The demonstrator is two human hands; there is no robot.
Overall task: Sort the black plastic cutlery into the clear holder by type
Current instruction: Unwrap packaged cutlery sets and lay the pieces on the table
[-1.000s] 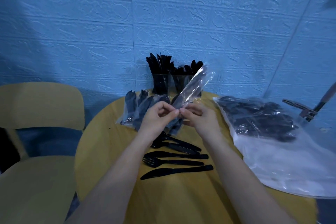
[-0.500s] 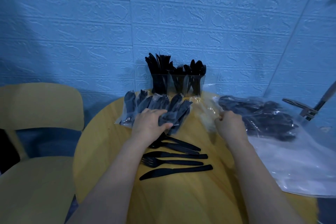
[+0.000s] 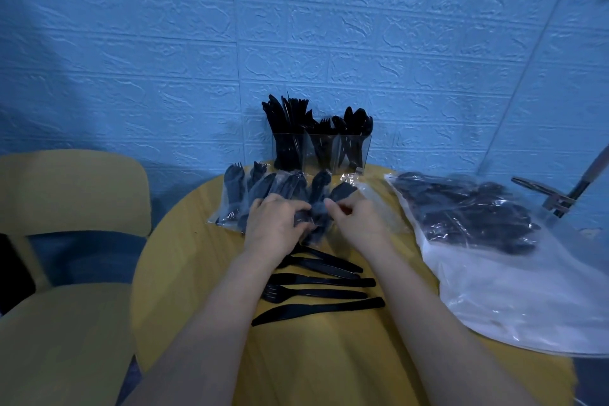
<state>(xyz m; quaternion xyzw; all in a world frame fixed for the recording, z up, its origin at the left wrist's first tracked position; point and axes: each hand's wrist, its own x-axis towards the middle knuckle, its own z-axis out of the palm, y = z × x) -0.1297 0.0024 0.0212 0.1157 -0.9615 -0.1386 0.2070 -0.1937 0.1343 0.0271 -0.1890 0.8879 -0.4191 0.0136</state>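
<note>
Hands meet in the middle of the frame, over a round yellow table (image 3: 184, 260). The left hand (image 3: 275, 224) has its fingers curled around a wrapped cutlery packet (image 3: 311, 217), and the right hand (image 3: 357, 221) pinches the same packet from the other side. More wrapped packets (image 3: 244, 191) lie in a pile just behind the hands. Below the hands, loose black cutlery (image 3: 323, 293) lies in a row on the table: knives and a fork. The clear holder (image 3: 321, 152) stands at the back of the table by the blue wall (image 3: 131, 43), with black cutlery standing up in its parts. A big plastic bag (image 3: 494, 257) of cutlery lies at the right. A yellow chair (image 3: 66, 208) sits at the left.
</note>
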